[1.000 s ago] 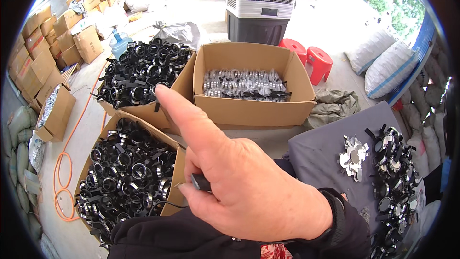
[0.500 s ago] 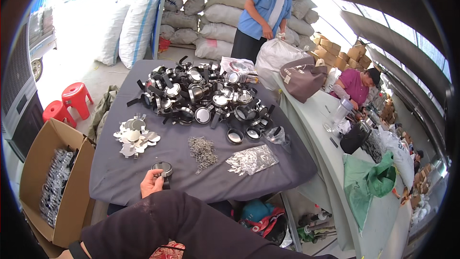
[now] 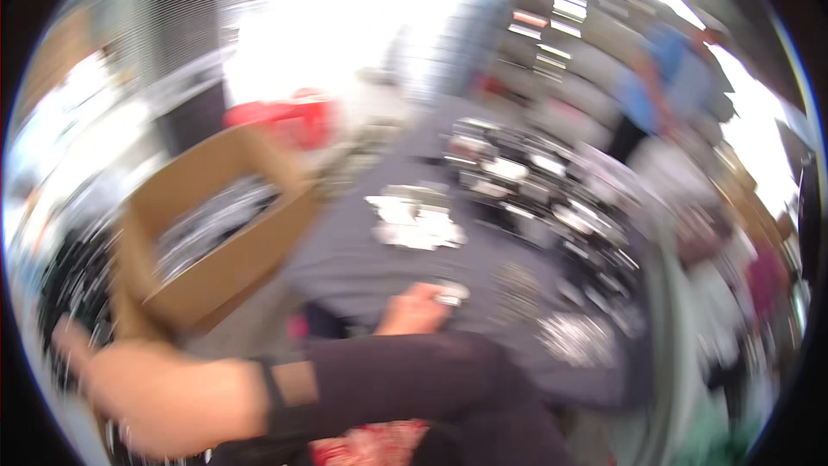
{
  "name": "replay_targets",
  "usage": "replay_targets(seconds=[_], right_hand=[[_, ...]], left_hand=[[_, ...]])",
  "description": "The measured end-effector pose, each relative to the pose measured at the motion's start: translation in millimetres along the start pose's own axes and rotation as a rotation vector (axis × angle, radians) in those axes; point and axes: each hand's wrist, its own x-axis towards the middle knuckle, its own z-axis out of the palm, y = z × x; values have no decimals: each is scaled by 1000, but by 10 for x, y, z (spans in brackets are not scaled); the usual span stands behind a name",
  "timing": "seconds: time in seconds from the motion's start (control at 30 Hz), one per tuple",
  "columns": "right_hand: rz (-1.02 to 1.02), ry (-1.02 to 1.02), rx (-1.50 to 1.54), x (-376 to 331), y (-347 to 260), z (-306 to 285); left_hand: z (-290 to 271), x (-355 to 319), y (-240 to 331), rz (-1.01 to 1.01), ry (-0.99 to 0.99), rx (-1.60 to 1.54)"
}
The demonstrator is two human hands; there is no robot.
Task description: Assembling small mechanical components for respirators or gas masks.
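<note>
Motion smears the whole view. My right hand (image 3: 412,309) is closed at the table's near edge, holding a round silver-and-black lid-like piece (image 3: 451,293) by its side. My left hand (image 3: 155,388), with a black band (image 3: 274,397) at the wrist, stretches out to the lower left beside a heap of dark, shiny pieces (image 3: 73,280); its fingers are too blurred to read. Beyond my right hand lies a stack of flat silver discs (image 3: 418,217). A large pile of black and silver round pieces (image 3: 535,177) covers the far part of the grey-covered table (image 3: 345,263).
Left of the table stands an open cardboard box (image 3: 207,293) with clear and dark pieces inside. Small metal parts (image 3: 516,289) and a bag of silver strips (image 3: 576,339) lie to the right. Red stools (image 3: 289,116) stand behind the box. A person in blue (image 3: 664,78) is at the back right.
The view has swung left, so the table sits further right. My left hand has come into view at the lower left. My right hand still holds the round lid-like piece.
</note>
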Motion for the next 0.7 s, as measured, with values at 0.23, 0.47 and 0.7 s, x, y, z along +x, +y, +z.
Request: replay_targets(seconds=[0.23,0.47,0.7], right_hand=[[-79,-66,1,-114,-112,191],[-98,-47,69,-24,-67,140],[-80,-19,43,2,-31,100]], left_hand=[[43,30,145,-422,74,-612],[-6,10,85,-431,45,-628],[5,65,132,-413,-22,-674]])
